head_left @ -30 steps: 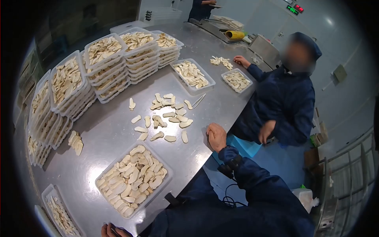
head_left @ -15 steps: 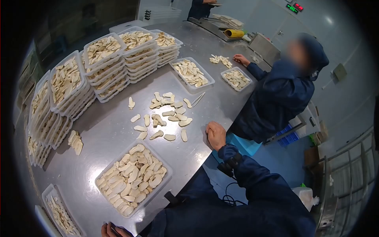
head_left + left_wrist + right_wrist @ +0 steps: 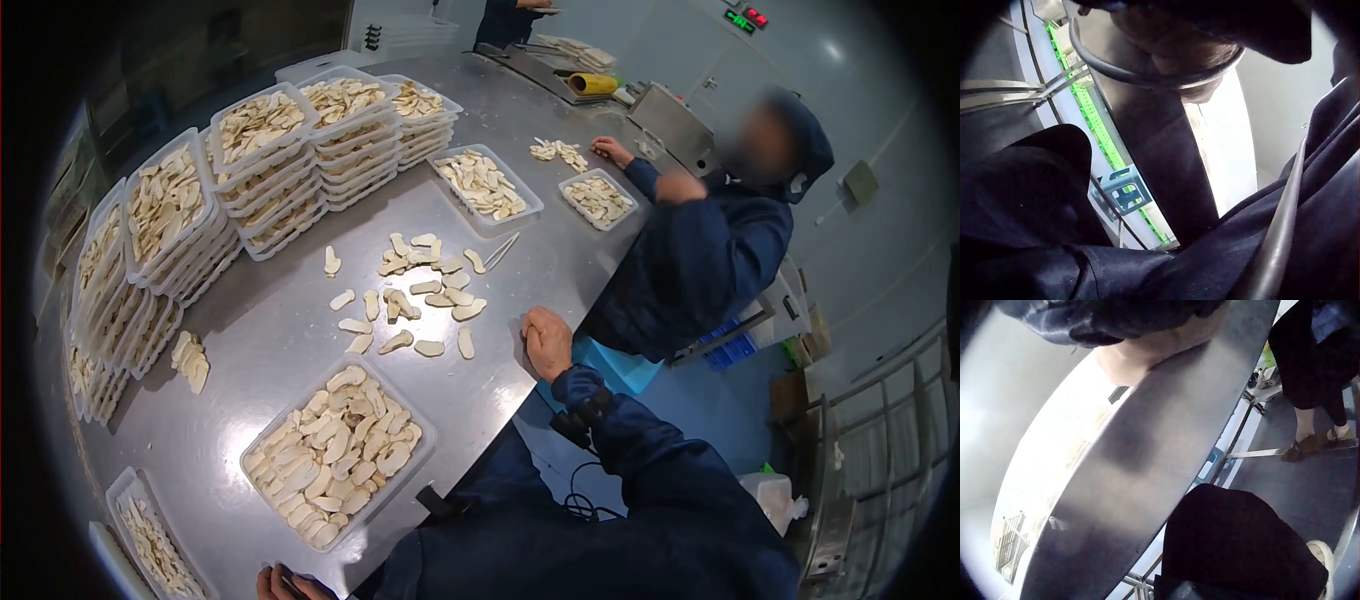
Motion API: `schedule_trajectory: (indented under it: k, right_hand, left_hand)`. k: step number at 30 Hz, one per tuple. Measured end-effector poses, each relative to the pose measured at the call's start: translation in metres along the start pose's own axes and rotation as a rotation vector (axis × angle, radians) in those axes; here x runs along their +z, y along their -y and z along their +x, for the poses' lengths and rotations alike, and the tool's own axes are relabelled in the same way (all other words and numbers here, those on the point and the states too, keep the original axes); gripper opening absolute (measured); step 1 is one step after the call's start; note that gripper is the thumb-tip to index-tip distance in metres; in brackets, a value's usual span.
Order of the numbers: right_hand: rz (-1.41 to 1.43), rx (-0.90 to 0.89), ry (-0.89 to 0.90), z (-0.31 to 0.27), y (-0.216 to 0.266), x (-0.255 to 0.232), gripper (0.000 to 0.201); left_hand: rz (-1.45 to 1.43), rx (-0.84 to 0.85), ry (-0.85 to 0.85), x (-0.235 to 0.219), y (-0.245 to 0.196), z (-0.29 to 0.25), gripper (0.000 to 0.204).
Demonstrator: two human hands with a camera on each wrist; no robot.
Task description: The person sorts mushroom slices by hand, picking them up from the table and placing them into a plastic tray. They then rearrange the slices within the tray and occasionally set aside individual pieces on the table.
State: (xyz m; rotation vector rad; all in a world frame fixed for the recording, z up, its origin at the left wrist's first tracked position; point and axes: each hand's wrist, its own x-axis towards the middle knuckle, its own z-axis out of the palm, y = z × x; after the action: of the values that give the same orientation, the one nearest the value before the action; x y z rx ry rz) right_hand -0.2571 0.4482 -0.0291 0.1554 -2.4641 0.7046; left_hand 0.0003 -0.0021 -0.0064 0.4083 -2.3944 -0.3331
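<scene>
at the far left edge of the steel table [image 3: 270, 330], stacks of trays [image 3: 165, 215] filled with pale slices run partly out of the head view, and the lowest stacks blur into the dark rim. in the near left corner another tray [image 3: 150, 545] is cut off by the frame. the left hand [image 3: 285, 583] shows only as a sliver at the near edge of the table, at the bottom of the head view; something dark lies at its fingers, but i cannot tell what it is or whether the hand grips it. the left wrist view gives only a sleeve, a cable and the underside of the hand, too close to read.

just right of that, near the near edge, a full tray of slices [image 3: 338, 455] sits flat. beyond it, toward the middle of the table, loose slices [image 3: 420, 295] lie scattered, with a thin metal tool [image 3: 503, 252] beside them.

the right hand [image 3: 547, 342] rests on the right edge of the table, fingers curled in a loose fist, holding nothing that shows, just beside the nearest loose slice. its forearm runs back down to the dark sleeve. the right wrist view shows only the heel of the hand against the table edge.

farther right, another person [image 3: 700, 260] in dark blue stands at the far right edge, one hand by a small tray [image 3: 598, 200].
</scene>
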Motion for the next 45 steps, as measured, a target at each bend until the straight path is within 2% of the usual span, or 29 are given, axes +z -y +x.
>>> schedule_trajectory:
  k: [14, 16, 18, 19, 33, 36, 45]
  right_hand:
    - [0.03, 0.032, -0.025, -0.002, 0.001, 0.002, 0.008]
    - [0.015, 0.018, -0.028, -0.003, -0.003, 0.004, 0.008]
    - [0.016, 0.017, -0.025, -0.003, -0.006, 0.006, 0.009]
    - [0.018, 0.026, -0.019, -0.003, -0.006, 0.006, 0.008]
    - [0.064, 0.064, -0.007, -0.002, -0.005, 0.002, 0.008]
    - [0.076, 0.032, -0.011, -0.002, -0.008, 0.001, 0.008]
    - [0.051, 0.019, -0.02, 0.001, -0.001, -0.001, 0.007]
  left_hand:
    - [0.019, 0.019, -0.01, -0.001, -0.002, 0.001, 0.026]
    - [-0.011, -0.023, -0.004, 0.001, -0.001, -0.001, 0.022]
    - [0.007, 0.007, -0.015, 0.001, -0.003, 0.001, 0.02]
    - [-0.036, -0.132, 0.095, 0.004, 0.007, -0.007, 0.024]
    - [-0.068, -0.155, 0.064, 0.008, 0.01, -0.015, 0.023]
    - [0.012, -0.001, 0.0, -0.002, -0.006, 0.003, 0.019]
    - [0.014, -0.016, -0.007, -0.001, -0.012, 0.004, 0.019]
